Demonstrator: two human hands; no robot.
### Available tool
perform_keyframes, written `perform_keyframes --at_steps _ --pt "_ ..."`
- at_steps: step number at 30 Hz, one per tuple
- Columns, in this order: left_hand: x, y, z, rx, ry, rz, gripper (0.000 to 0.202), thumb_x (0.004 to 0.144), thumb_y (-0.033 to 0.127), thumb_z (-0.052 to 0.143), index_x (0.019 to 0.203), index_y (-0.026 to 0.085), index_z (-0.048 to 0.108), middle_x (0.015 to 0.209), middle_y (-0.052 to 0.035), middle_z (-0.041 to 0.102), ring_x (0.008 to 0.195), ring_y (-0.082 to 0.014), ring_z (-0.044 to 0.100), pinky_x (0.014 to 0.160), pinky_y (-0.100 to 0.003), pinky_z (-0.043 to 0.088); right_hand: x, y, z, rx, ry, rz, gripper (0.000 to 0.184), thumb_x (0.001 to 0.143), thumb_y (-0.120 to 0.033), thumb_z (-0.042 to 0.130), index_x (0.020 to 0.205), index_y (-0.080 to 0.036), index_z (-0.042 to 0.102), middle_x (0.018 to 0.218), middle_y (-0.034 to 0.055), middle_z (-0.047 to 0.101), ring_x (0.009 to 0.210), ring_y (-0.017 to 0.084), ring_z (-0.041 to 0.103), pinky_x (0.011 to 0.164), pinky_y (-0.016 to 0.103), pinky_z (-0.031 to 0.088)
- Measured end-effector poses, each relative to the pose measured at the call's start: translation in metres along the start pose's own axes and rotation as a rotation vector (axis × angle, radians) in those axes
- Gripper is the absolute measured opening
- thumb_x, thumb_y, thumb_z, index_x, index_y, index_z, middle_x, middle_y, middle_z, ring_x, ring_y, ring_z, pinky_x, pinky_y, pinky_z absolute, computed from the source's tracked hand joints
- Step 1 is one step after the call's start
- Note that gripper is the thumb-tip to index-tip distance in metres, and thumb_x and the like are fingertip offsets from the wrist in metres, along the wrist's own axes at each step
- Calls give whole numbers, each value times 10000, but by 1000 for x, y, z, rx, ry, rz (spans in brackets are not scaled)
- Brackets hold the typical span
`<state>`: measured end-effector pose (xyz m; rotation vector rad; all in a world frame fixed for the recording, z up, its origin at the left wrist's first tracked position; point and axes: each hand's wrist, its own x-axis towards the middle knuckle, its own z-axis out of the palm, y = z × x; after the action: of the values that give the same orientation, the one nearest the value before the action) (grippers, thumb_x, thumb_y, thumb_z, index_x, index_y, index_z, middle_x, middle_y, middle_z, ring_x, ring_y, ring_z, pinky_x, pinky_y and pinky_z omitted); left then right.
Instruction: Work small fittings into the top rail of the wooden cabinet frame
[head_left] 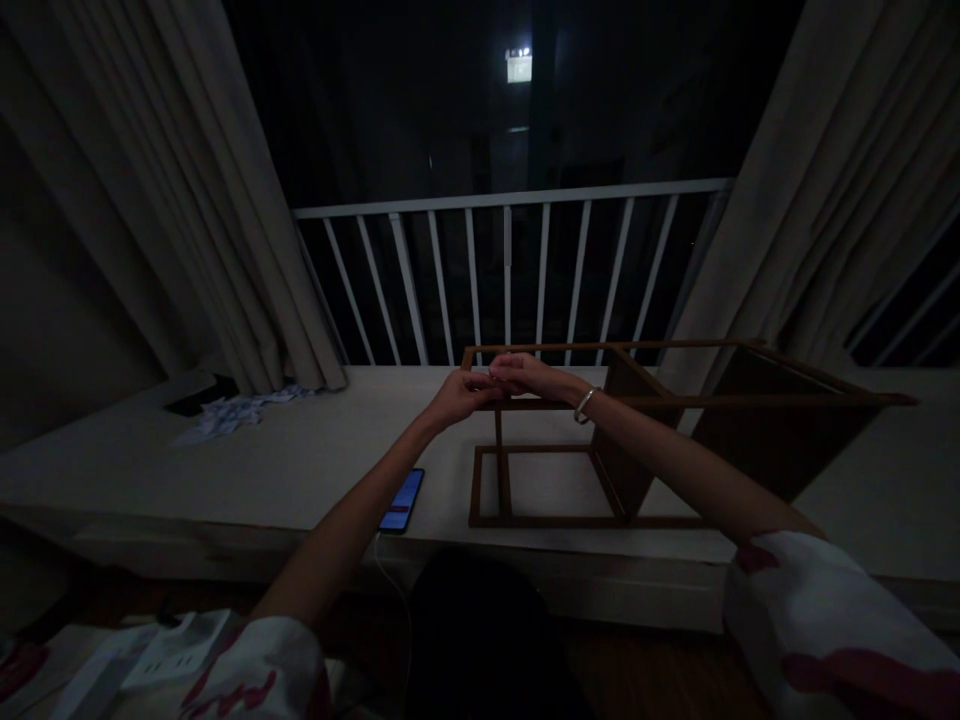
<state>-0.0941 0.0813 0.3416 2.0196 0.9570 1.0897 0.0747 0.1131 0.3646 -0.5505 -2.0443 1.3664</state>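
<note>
A brown wooden frame piece of furniture (675,400) lies on its side on a pale ledge (285,460). Both my hands meet at its upper front corner. My left hand (461,395) is curled closed against the top rail. My right hand (525,375), with a silver bangle on the wrist, is pinched closed beside it on the same corner. The light is too dim to show whether the fingers hold a small part.
A lit phone (403,500) with a white cable lies on the ledge near my left forearm. Crumpled paper (225,412) and a dark object sit at the far left. A white railing (510,270) and beige curtains (187,200) stand behind. A white power strip (161,650) lies bottom left.
</note>
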Motion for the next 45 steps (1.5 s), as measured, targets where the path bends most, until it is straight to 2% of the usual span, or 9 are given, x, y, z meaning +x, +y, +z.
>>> perform_keyframes --at_steps 4,10,13,20,24,28,36,42,45 --pt "1 0 1 38 12 17 299 674 363 584 786 96 662 744 -53 659 675 -139 574 593 -223 427 -7 -16 -4 -297 8 -56 375 738 -492 480 814 -126 505 634 3 558 518 61 468 470 179 306" --pt "1 1 0 50 -3 17 276 678 328 580 815 103 662 792 -63 659 718 -150 576 623 -239 438 -18 -48 -2 -1236 53 -108 364 819 -449 369 816 -143 566 778 78 615 685 148 541 559 234 287" --pt "1 3 0 34 -9 43 259 675 319 583 784 99 665 817 -73 661 743 -157 577 658 -250 442 -18 -55 5 -1483 1 -106 321 830 -391 375 839 -142 577 795 105 621 719 182 556 590 255 284" --pt "2 6 -1 -29 -30 23 282 646 326 613 811 101 656 748 -51 660 670 -130 575 600 -223 427 -18 -56 15 -1607 -61 -182 263 817 -335 414 802 -129 577 714 107 613 681 184 546 667 291 273" --pt "3 6 -3 -38 -71 -12 302 636 348 624 783 85 652 757 -63 657 662 -131 570 576 -220 411 -19 -55 11 -1555 -133 -249 187 813 -243 414 806 -134 565 720 81 603 715 158 534 731 290 252" --pt "3 3 -4 -54 -99 -15 320 647 369 614 785 82 651 752 -66 654 670 -134 564 571 -219 405 -21 -55 9 -1503 -131 -250 182 811 -220 409 818 -136 570 788 88 599 804 159 522 746 277 243" --pt "3 2 -4 -75 -123 -6 327 655 363 608 813 78 647 769 -62 648 674 -122 555 600 -214 404 -19 -62 13 -1538 -67 -76 320 846 -326 337 824 -168 614 789 79 635 709 160 552 652 260 281" --pt "4 2 -6 -98 -131 -45 347 634 357 622 835 75 629 720 -39 625 642 -110 540 573 -206 401 -17 -71 14 -1674 -39 43 471 832 -478 289 866 -158 633 861 117 638 775 213 580 624 265 323" --pt "3 1 -6 -93 -136 -44 336 643 373 611 800 76 628 707 -32 614 628 -105 535 556 -201 395 -17 -74 16 -1704 -35 60 506 830 -494 281 854 -139 640 859 133 638 801 225 581 652 280 336"
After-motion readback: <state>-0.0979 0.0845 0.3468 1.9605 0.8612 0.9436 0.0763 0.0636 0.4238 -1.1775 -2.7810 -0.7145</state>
